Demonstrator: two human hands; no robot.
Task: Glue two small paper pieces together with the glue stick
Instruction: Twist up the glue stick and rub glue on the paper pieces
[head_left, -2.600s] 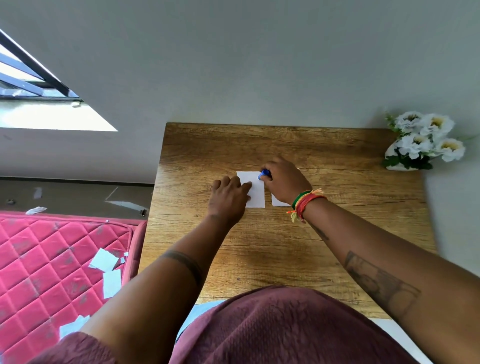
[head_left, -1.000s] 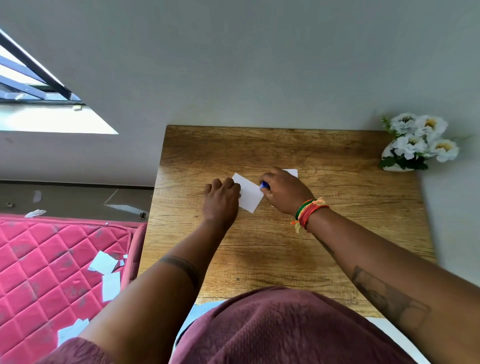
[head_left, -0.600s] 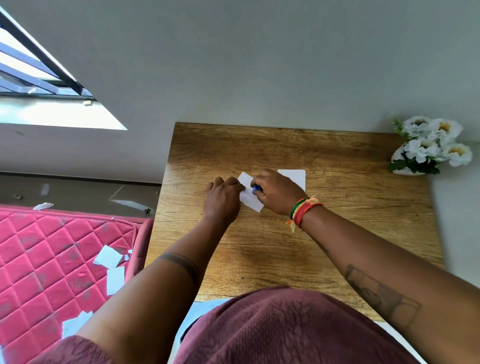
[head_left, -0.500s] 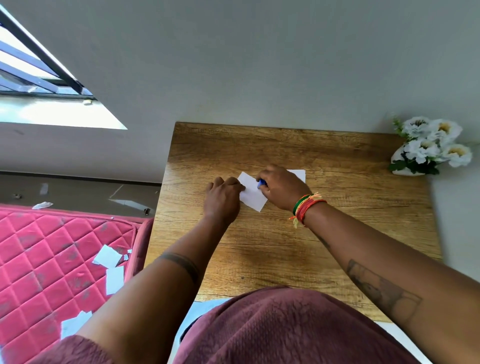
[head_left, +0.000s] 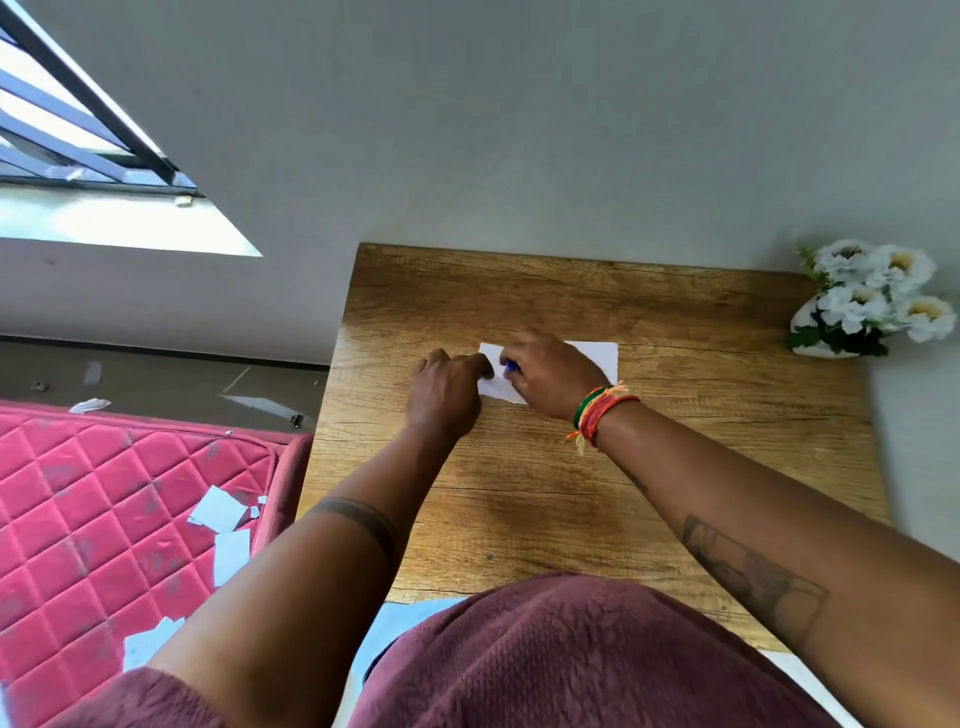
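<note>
Two small white paper pieces lie on the wooden table (head_left: 571, 509). The nearer paper piece (head_left: 497, 388) sits between my hands, tilted. My left hand (head_left: 447, 389) presses its left edge with curled fingers. My right hand (head_left: 550, 376) is closed around a blue glue stick (head_left: 511, 367), whose tip shows at the paper. The second paper piece (head_left: 602, 356) lies flat just behind my right hand, partly hidden by it.
A white vase of white flowers (head_left: 872, 306) stands at the table's far right corner. A pink quilted mattress (head_left: 104, 509) with several paper scraps on it lies left of the table. The grey wall runs along the table's back edge.
The nearer paper has turned from straight to tilted and shifted left, uncovering the second piece. My right hand keeps rubbing the glue stick back and forth over it; my left hand stays on its edge.
</note>
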